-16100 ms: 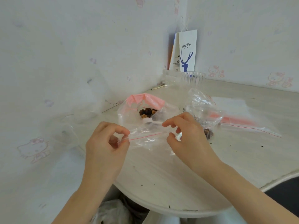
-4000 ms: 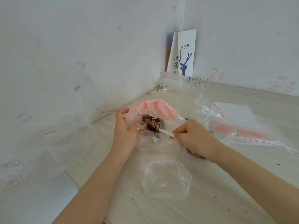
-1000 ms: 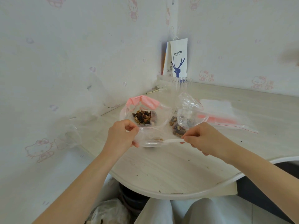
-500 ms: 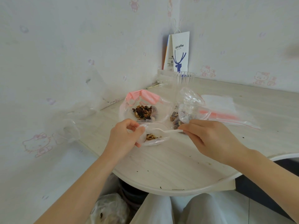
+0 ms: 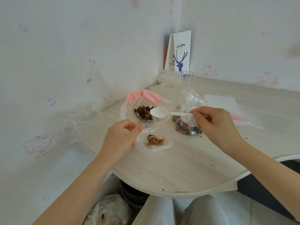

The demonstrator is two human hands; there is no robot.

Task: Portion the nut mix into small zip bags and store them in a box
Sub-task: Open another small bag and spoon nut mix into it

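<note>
Pale table, spoon level in right hand

Right hand covers the end of the spoon handle it grips and the right part of the filled zip bag. Left hand fingers mask the mouth of the small zip bag where they pinch it. Bench is cropped at the right edge. Small print on the paper bag is illegible. Plastic bag beneath the bench is blurred and cropped.
</note>
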